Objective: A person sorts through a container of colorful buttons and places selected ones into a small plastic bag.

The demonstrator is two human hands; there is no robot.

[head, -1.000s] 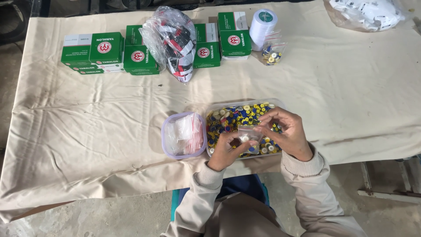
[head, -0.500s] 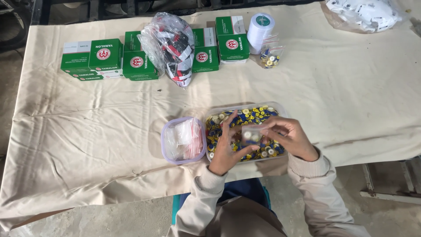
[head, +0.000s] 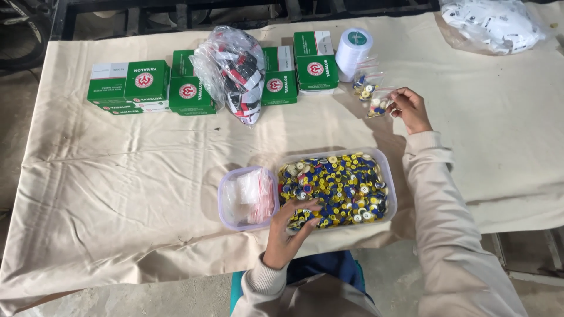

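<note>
A: Left to right, what does the lower centre of the frame show?

B: A small clear tub (head: 247, 198) of empty plastic bags, then a larger clear tub (head: 388, 176) filled with yellow, blue and white buttons (head: 341, 188). The left hand (head: 295, 222) rests on the buttons, fingers loosely curled among them; whether any are pinched cannot be told.

A: And toward the upper right?

B: The right hand (head: 407, 107), fingers together, grips a small filled bag (head: 379, 105) beside other filled bags (head: 365, 85) and a white spool (head: 353, 50).

A: The risks?

B: The larger tub sits near the table edge; a downward press could tip it. An unsealed bag would likely spill buttons across the cloth (head: 117, 176).
</note>
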